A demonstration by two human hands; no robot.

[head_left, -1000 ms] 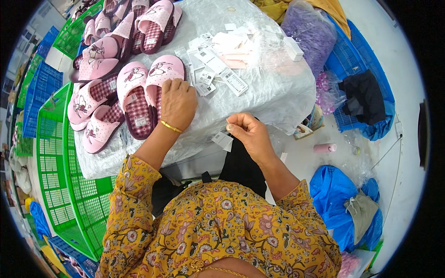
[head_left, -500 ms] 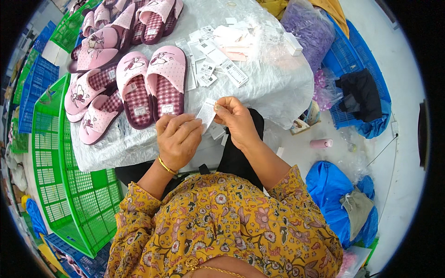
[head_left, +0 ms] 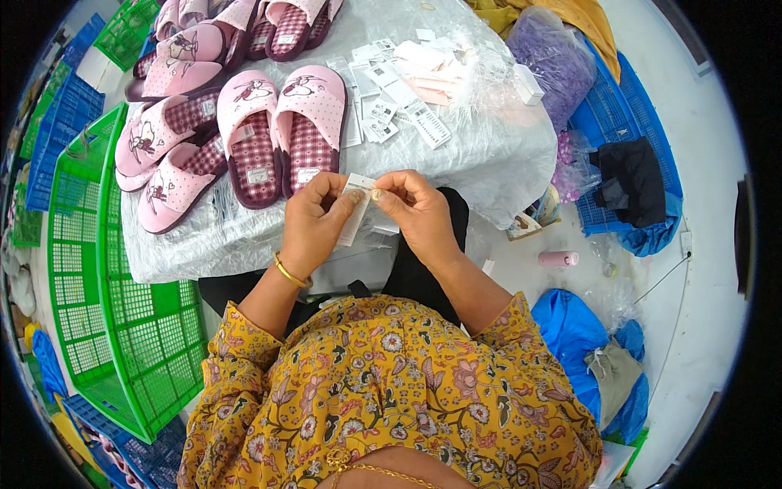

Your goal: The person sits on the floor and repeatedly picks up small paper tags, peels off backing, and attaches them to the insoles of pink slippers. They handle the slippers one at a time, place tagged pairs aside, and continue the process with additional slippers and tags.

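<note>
A narrow white paper tag (head_left: 353, 220) is pinched between the thumb and fingers of my left hand (head_left: 316, 222), in front of the table's near edge. My right hand (head_left: 414, 213) is closed at the tag's upper end, its thumb and fingertips pressed together; what lies between them is too small to make out. Just beyond my left hand, a pair of pink slippers (head_left: 314, 106) with checked purple insoles lies on the plastic-covered table (head_left: 481, 155). Loose white tags (head_left: 415, 106) are scattered farther back, right of that pair.
More pink slippers (head_left: 175, 73) are heaped at the table's left side. A green plastic crate (head_left: 155, 350) stands against its left edge. To the right are a blue crate (head_left: 643, 106), a purple bag (head_left: 554, 57), a pink cylinder (head_left: 558, 258) and a blue bag (head_left: 570, 326).
My left hand has taken the tag between thumb and fingers, and the tag now stands more upright. My right hand stays at its upper end. The view has shifted slightly.
</note>
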